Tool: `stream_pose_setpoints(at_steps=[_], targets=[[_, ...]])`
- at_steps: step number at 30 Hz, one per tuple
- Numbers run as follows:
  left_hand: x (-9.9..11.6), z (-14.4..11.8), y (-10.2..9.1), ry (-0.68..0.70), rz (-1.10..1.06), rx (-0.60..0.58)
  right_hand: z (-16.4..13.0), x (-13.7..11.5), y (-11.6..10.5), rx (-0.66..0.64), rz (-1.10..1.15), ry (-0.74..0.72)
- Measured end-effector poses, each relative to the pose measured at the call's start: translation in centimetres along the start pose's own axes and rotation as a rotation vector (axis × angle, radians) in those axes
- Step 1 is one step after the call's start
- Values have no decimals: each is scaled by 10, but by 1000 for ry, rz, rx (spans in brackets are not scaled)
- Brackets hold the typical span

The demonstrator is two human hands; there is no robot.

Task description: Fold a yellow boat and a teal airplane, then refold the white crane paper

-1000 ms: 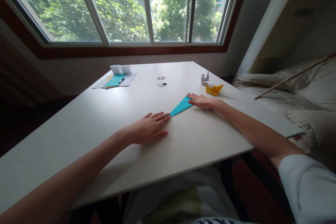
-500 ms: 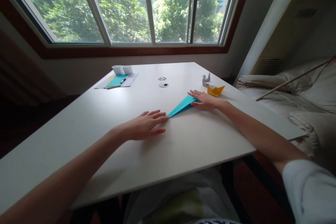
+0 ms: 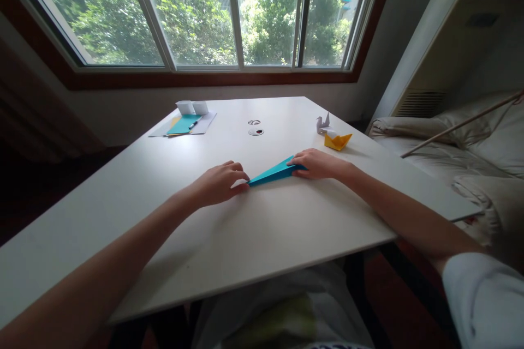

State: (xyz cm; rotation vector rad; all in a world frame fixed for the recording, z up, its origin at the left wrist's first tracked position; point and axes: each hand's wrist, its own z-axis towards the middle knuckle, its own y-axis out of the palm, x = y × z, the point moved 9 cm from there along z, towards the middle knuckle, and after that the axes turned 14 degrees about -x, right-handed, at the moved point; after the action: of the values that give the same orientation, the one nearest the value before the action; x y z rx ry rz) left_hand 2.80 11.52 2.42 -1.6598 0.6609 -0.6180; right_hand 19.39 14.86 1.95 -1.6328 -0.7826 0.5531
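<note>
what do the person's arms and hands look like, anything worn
Both hands, left hand and right hand, are bare: no gloves, rings or watch visible. Both forearms are bare too. A white sleeve covers the right upper arm; no left sleeve is in view.

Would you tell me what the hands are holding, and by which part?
The blue folded paper: left hand pinches its pointed tip, right hand grips its wide end.

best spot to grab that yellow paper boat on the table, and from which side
Probably best to pinch the yellow paper boat by its two long side walls near the middle, coming straight down from above. Its open top faces up and the hull sits flat on the table, so the thin upright walls give fingers an edge. Approach from the near side: the white paper crane stands close behind it.
</note>
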Motion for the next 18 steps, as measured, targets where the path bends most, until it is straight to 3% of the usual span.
stream_pose_setpoints(at_steps=[9, 18], targets=[[9, 10, 4, -61, -78, 173, 0, -19, -3, -18, -86, 56], [20, 23, 5, -57, -63, 231, 15, -62, -6, 124, -196, 13]])
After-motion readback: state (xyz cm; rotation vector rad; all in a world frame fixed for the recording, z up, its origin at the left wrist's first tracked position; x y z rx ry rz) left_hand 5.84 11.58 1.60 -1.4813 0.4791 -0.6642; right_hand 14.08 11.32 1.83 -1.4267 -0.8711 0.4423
